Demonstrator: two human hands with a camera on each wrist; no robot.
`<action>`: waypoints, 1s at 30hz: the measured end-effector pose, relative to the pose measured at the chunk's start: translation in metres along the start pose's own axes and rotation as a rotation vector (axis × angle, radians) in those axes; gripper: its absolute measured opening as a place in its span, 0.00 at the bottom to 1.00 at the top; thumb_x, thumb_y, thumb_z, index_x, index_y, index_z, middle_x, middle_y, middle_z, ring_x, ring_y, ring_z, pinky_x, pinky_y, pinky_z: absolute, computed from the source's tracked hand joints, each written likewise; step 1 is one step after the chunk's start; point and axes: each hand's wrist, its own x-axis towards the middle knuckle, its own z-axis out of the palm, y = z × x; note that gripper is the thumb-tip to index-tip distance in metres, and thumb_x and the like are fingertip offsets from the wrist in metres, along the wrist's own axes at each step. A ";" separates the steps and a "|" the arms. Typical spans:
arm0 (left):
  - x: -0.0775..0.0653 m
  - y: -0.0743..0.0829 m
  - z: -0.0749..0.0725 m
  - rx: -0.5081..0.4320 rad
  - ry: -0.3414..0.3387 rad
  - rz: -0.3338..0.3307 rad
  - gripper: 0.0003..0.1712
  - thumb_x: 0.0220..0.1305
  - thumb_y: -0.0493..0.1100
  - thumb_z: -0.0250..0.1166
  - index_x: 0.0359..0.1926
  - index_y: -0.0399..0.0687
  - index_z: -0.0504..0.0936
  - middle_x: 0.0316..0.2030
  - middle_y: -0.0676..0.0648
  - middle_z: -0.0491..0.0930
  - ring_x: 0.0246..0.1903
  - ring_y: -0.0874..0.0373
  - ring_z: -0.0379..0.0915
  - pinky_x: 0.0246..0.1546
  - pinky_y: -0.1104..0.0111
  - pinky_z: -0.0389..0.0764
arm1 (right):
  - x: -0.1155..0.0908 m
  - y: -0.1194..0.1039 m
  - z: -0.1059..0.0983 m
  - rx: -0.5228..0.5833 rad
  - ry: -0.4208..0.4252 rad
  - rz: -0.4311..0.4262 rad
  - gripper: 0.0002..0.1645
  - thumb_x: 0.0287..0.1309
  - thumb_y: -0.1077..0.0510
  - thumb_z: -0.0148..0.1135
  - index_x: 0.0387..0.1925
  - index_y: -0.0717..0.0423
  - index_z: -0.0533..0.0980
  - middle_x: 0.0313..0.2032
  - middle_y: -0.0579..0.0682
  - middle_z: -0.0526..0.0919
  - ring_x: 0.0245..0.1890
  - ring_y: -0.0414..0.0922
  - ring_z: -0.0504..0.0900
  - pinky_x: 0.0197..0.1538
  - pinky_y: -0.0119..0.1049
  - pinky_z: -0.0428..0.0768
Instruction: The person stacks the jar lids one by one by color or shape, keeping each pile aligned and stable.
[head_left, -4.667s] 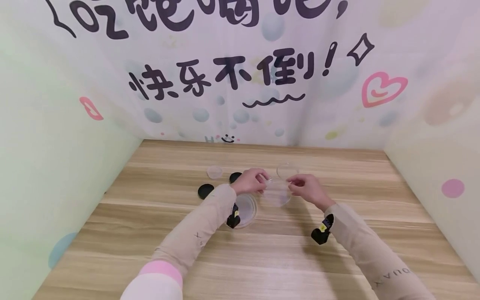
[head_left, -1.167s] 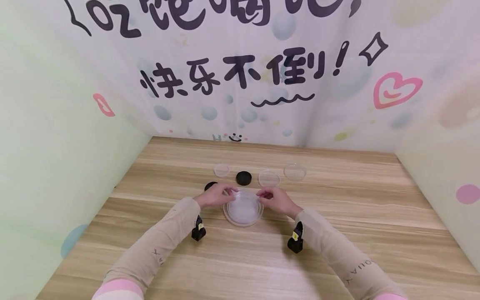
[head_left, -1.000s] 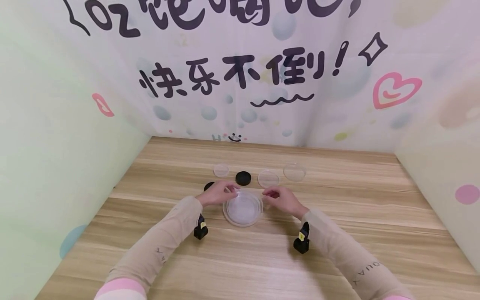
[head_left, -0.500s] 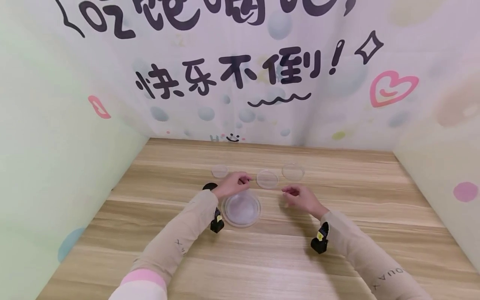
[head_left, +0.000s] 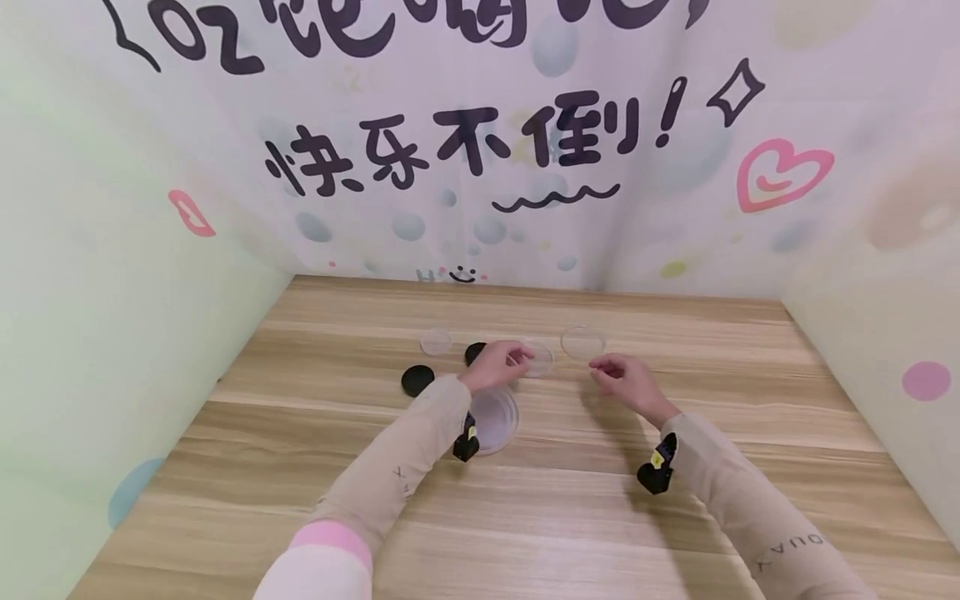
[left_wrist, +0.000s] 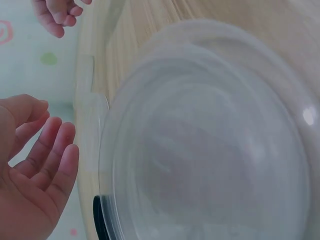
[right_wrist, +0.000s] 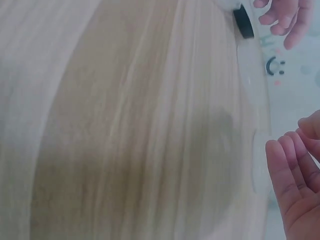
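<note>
My left hand point(head_left: 501, 365) reaches over the left side of a clear round lid point(head_left: 540, 360), its thumb and fingers loosely bent with nothing between them. Its forearm covers part of a stack of clear round dishes point(head_left: 501, 421); the top dish point(left_wrist: 200, 140) fills the left wrist view. My right hand point(head_left: 628, 385) hovers just in front of a second clear round lid point(head_left: 583, 342), on its near right side. In the right wrist view the fingers point(right_wrist: 285, 175) are relaxed and hold nothing.
Two black round lids lie to the left, one lid point(head_left: 417, 381) fully visible, the other lid point(head_left: 474, 353) partly behind the left hand. A smaller clear disc point(head_left: 436, 341) lies farther back. The wooden table point(head_left: 570, 517) ends at a printed backdrop point(head_left: 637, 250).
A clear dish held between both hands earlier went onto the stack. Since then both hands have left the stack, moving right toward the two clear lids.
</note>
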 end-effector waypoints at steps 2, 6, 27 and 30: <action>0.004 0.004 0.004 0.003 0.003 -0.006 0.13 0.56 0.34 0.55 0.44 0.37 0.77 0.35 0.44 0.78 0.36 0.56 0.73 0.38 0.74 0.72 | 0.001 0.004 -0.001 -0.004 0.012 0.008 0.15 0.56 0.65 0.54 0.43 0.74 0.72 0.37 0.66 0.77 0.32 0.57 0.77 0.32 0.41 0.79; 0.010 0.012 0.012 -0.008 0.011 -0.005 0.13 0.56 0.34 0.55 0.43 0.37 0.77 0.34 0.43 0.77 0.36 0.54 0.73 0.37 0.74 0.73 | 0.004 0.010 -0.002 -0.004 0.017 0.052 0.16 0.57 0.64 0.53 0.44 0.72 0.72 0.37 0.65 0.77 0.27 0.54 0.78 0.30 0.41 0.79; 0.050 -0.009 0.049 -0.126 0.043 -0.110 0.18 0.56 0.39 0.58 0.49 0.42 0.74 0.44 0.45 0.76 0.42 0.56 0.74 0.42 0.71 0.73 | 0.025 0.021 -0.008 0.012 0.120 0.170 0.20 0.55 0.66 0.52 0.49 0.75 0.67 0.38 0.67 0.75 0.28 0.53 0.79 0.32 0.37 0.79; 0.038 0.012 0.039 -0.142 0.065 -0.163 0.20 0.56 0.35 0.56 0.51 0.37 0.72 0.47 0.42 0.75 0.45 0.54 0.73 0.44 0.70 0.72 | 0.026 0.021 -0.010 -0.005 0.101 0.200 0.23 0.56 0.64 0.52 0.51 0.75 0.65 0.41 0.68 0.73 0.32 0.53 0.79 0.35 0.36 0.79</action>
